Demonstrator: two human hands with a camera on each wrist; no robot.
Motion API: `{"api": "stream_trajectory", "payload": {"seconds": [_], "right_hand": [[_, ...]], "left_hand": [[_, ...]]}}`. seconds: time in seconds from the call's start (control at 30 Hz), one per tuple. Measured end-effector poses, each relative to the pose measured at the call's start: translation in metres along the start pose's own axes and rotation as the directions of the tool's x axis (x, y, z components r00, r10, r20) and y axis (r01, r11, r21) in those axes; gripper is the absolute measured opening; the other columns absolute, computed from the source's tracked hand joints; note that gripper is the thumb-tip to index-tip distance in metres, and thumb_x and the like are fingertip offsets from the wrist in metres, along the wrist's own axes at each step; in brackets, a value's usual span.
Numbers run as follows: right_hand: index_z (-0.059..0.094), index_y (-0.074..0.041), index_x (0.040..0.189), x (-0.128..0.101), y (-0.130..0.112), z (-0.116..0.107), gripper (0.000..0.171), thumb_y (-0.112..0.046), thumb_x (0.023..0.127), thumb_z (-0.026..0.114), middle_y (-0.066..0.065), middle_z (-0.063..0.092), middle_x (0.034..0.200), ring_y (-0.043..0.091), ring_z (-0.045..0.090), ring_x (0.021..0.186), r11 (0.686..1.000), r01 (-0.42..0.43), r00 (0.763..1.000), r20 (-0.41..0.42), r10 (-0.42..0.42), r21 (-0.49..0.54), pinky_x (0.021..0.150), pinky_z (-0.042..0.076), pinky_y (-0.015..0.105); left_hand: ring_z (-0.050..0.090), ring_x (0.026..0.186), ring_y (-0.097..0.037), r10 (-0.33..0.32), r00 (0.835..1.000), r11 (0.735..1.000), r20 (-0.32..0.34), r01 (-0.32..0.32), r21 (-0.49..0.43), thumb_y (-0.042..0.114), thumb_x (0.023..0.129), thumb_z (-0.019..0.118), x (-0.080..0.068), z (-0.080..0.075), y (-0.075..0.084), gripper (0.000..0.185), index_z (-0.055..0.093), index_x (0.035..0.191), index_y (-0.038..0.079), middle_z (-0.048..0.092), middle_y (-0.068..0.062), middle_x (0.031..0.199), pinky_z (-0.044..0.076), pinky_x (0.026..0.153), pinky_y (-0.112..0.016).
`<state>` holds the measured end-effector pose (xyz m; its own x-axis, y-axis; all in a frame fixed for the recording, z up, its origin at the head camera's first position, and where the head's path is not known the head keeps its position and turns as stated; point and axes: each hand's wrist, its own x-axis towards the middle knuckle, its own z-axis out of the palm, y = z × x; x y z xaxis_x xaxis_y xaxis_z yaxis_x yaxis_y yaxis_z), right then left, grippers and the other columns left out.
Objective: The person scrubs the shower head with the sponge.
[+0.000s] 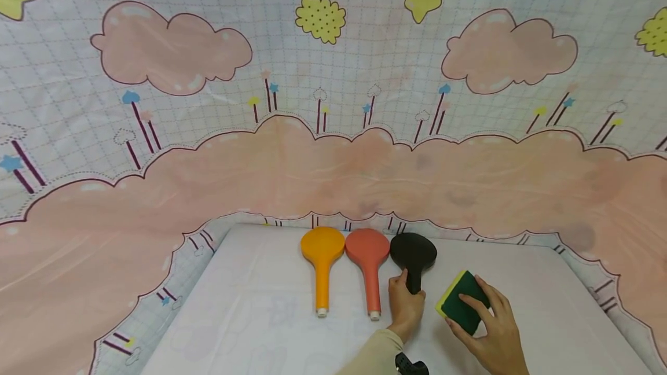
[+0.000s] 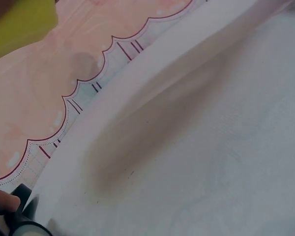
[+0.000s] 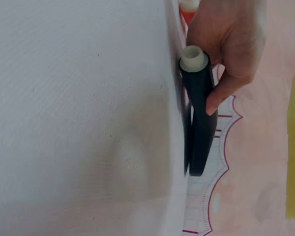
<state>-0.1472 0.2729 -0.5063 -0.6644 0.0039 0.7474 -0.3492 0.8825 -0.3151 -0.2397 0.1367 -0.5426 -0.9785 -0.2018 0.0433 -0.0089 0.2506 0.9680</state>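
On the desk (image 1: 250,294), twisting the black paddle (image 1: 413,252) pinched in my left grip (image 1: 406,308), scouring sponge (image 1: 468,301) in my right grip (image 1: 495,333), could jostle the coral paddle (image 1: 367,246).

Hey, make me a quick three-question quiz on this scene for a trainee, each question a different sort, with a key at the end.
1. True or false: the right hand holds the rectangular green-and-yellow foam sponge.

2. Fill in the gap: from left to right in the head view, the row runs orange-yellow round-headed paddle, ____ round-headed paddle, black round-headed paddle.

3. Which thing does the left hand grip?
A) the orange-yellow round-headed paddle
B) the black round-headed paddle
C) the sponge

Key:
1. True.
2. Coral-red: the coral-red round-headed paddle lies in the middle.
3. B, by its handle.
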Motion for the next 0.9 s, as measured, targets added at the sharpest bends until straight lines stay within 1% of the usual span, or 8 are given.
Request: {"api": "stream_trajectory", "payload": {"seconds": [0.17, 0.23, 0.37, 0.47, 0.53, 0.63, 0.73, 0.9], "right_hand": [[0.072, -0.011, 0.101, -0.001, 0.001, 0.0, 0.059, -0.024, 0.048, 0.095, 0.022, 0.054, 0.137, 0.043, 0.048, 0.117, 1.0, 0.009, 1.0, -0.009, -0.009, 0.015, 0.105, 0.01, -0.001], [0.072, -0.011, 0.101, -0.001, 0.001, -0.001, 0.06, -0.023, 0.047, 0.095, 0.022, 0.054, 0.137, 0.042, 0.048, 0.117, 1.0, 0.005, 1.0, -0.01, -0.005, 0.004, 0.104, 0.01, -0.001], [0.072, -0.012, 0.1, -0.001, -0.001, -0.004, 0.059, -0.024, 0.047, 0.095, 0.021, 0.054, 0.138, 0.04, 0.048, 0.118, 1.0, -0.018, 1.0, -0.007, 0.018, -0.01, 0.111, 0.04, 0.027], [0.072, -0.011, 0.1, 0.0, -0.003, -0.007, 0.058, -0.024, 0.048, 0.095, 0.021, 0.054, 0.138, 0.041, 0.048, 0.119, 1.0, -0.028, 1.0, -0.008, 0.028, -0.001, 0.086, 0.053, 0.057], [0.072, -0.01, 0.1, 0.002, -0.004, -0.008, 0.057, -0.024, 0.049, 0.094, 0.021, 0.054, 0.138, 0.041, 0.048, 0.119, 1.0, -0.024, 1.0, -0.014, 0.024, 0.007, 0.085, 0.053, 0.056], [0.072, -0.011, 0.101, 0.005, -0.006, -0.011, 0.056, -0.028, 0.052, 0.094, 0.02, 0.054, 0.139, 0.04, 0.048, 0.119, 1.0, -0.008, 1.0, -0.024, 0.008, 0.01, 0.106, 0.044, 0.021], [0.072, -0.011, 0.102, 0.011, -0.008, -0.013, 0.056, -0.036, 0.056, 0.093, 0.019, 0.053, 0.141, 0.04, 0.048, 0.12, 1.0, 0.016, 0.999, -0.03, -0.015, 0.021, 0.101, 0.014, -0.004], [0.072, -0.011, 0.103, 0.023, -0.012, -0.014, 0.056, -0.04, 0.06, 0.091, 0.02, 0.053, 0.141, 0.041, 0.047, 0.12, 0.997, 0.055, 0.998, -0.029, -0.054, 0.047, 0.101, 0.016, -0.003]], "left_hand": [[0.058, 0.113, -0.032, 0.007, 0.998, 1.0, 0.07, -0.006, -0.014, -0.001, 0.074, 0.077, -0.002, -0.005, -0.001, 0.059, 0.059, 0.13, -0.004, 0.057, -0.016, 0.117, 0.048, 0.099, -0.049], [0.058, 0.115, -0.032, 0.008, 0.994, 1.0, 0.108, -0.006, -0.019, -0.001, 0.075, 0.075, -0.003, -0.011, -0.001, 0.058, 0.059, 0.131, -0.004, 0.058, -0.016, 0.119, 0.048, 0.1, -0.049], [0.058, 0.115, -0.027, 0.028, 0.989, 0.999, 0.147, -0.023, -0.035, -0.001, 0.076, 0.073, -0.006, -0.024, 0.001, 0.053, 0.061, 0.128, -0.001, 0.059, -0.011, 0.122, 0.048, 0.099, -0.044], [0.058, 0.111, -0.025, 0.07, 0.984, 0.996, 0.162, -0.061, -0.057, -0.001, 0.079, 0.07, -0.008, -0.033, 0.002, 0.047, 0.063, 0.126, 0.001, 0.058, -0.008, 0.12, 0.051, 0.095, -0.039], [0.059, 0.109, -0.027, 0.106, 0.979, 0.993, 0.173, -0.094, -0.078, -0.002, 0.081, 0.068, -0.009, -0.039, 0.004, 0.044, 0.063, 0.125, 0.001, 0.058, -0.01, 0.12, 0.052, 0.092, -0.038], [0.059, 0.109, -0.029, 0.152, 0.968, 0.986, 0.2, -0.133, -0.105, -0.002, 0.083, 0.066, -0.011, -0.05, 0.007, 0.043, 0.062, 0.126, 0.0, 0.057, -0.01, 0.122, 0.053, 0.093, -0.038], [0.056, 0.113, -0.03, 0.191, 0.957, 0.978, 0.216, -0.167, -0.125, -0.002, 0.084, 0.064, -0.01, -0.062, 0.011, 0.043, 0.061, 0.126, 0.0, 0.055, -0.012, 0.125, 0.052, 0.095, -0.039], [0.055, 0.116, -0.035, 0.209, 0.952, 0.976, 0.222, -0.189, -0.107, 0.001, 0.087, 0.064, -0.006, -0.083, 0.011, 0.041, 0.061, 0.128, 0.004, 0.056, -0.014, 0.127, 0.049, 0.099, -0.046]]}}
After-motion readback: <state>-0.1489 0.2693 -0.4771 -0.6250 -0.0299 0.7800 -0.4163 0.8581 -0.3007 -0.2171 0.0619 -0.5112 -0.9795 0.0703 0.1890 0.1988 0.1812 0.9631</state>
